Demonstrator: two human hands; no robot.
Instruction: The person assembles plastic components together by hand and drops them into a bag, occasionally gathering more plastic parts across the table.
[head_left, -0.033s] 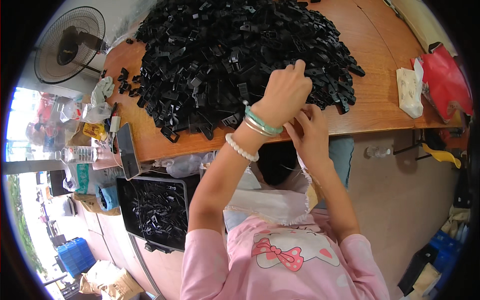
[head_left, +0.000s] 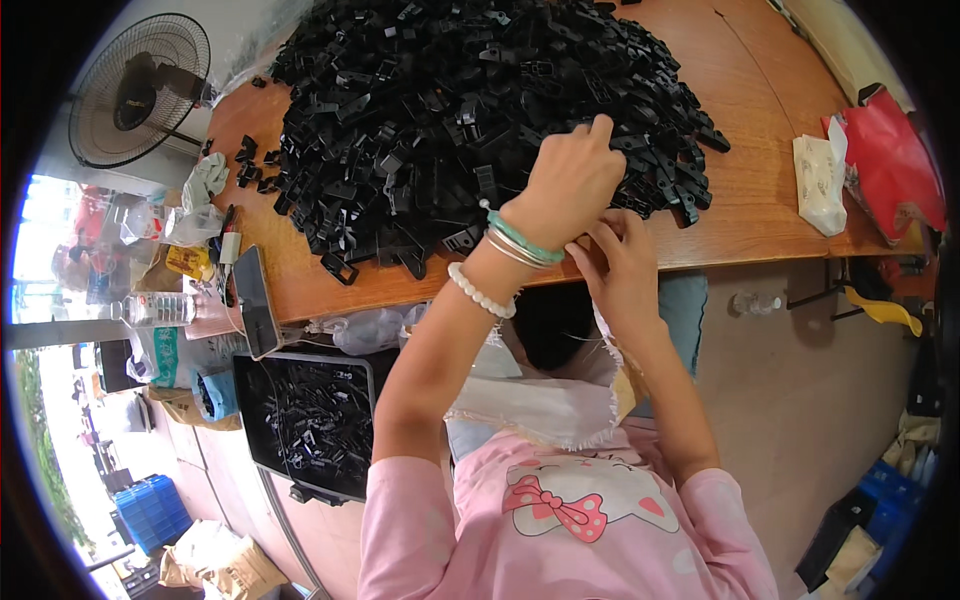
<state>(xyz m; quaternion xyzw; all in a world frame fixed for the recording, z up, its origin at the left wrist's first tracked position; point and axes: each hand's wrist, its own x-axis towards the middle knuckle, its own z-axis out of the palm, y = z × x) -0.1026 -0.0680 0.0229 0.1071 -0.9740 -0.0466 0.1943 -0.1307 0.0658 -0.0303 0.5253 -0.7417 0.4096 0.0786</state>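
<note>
A big heap of black plastic clip-like parts [head_left: 430, 130] covers the middle of the wooden table. My left hand [head_left: 572, 178], with bracelets at its wrist, is bent over the heap's near right edge. Its fingers are curled and closed, and the back of the hand hides whatever they grip. Just below it, at the table's front edge, my right hand [head_left: 622, 262] has its thumb and fingers bent inward in a pinch. Its fingertips lie close under the left hand, and what they hold cannot be made out.
Left of my lap stands a black bin [head_left: 375, 400] with more black parts inside. A phone [head_left: 258, 300] lies at the table's left edge, near a plastic bottle [head_left: 158, 309]. A fan [head_left: 140, 90] stands far left. At right are a tissue pack [head_left: 818, 185] and a red bag [head_left: 890, 165].
My left forearm and its bracelets have shifted very slightly to the left. My right hand and the heap look the same.
</note>
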